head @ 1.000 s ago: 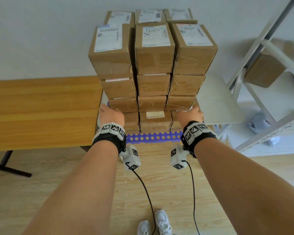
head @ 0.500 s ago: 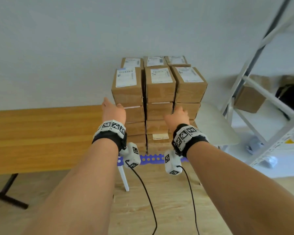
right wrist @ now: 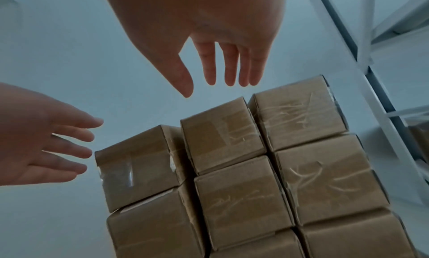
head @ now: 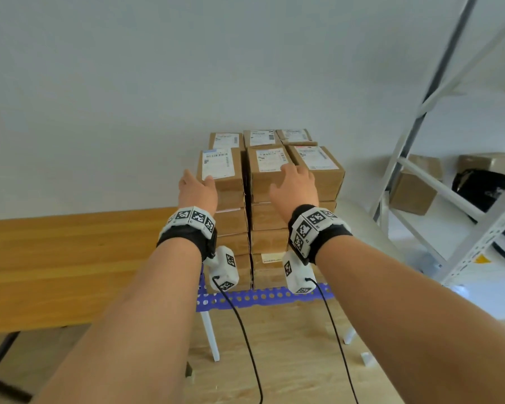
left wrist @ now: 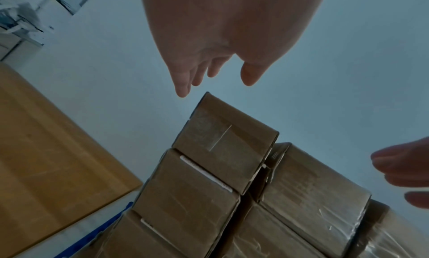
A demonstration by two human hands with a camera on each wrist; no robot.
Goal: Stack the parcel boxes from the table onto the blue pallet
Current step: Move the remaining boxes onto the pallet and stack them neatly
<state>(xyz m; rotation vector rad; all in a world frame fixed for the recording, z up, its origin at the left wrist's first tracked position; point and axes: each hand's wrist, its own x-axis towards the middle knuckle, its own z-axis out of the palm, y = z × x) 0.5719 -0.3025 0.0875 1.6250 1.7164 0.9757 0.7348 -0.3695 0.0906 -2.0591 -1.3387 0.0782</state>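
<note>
Several brown parcel boxes point(head: 270, 211) with white labels stand stacked in tall columns on the blue perforated pallet point(head: 263, 297). My left hand point(head: 197, 189) hovers open at the top left box point(head: 220, 173), fingers straight, holding nothing. My right hand point(head: 295, 183) is raised in front of the top middle box point(head: 270, 170), fingers spread and empty. In the left wrist view my left hand point(left wrist: 209, 72) hangs just above the top left box point(left wrist: 225, 151). The right wrist view shows my right hand point(right wrist: 216, 74) above the stack point(right wrist: 255, 170), apart from it.
A long wooden table point(head: 70, 266) runs along the wall on the left, its top bare. A white metal rack point(head: 438, 176) on the right holds a cardboard box point(head: 411, 193) and a black bag point(head: 481, 191). Wood floor lies in front of the pallet.
Both hands have risen from the lowest boxes up to the top layer of the stack. The head view has pulled back, so the stack looks smaller and further away.
</note>
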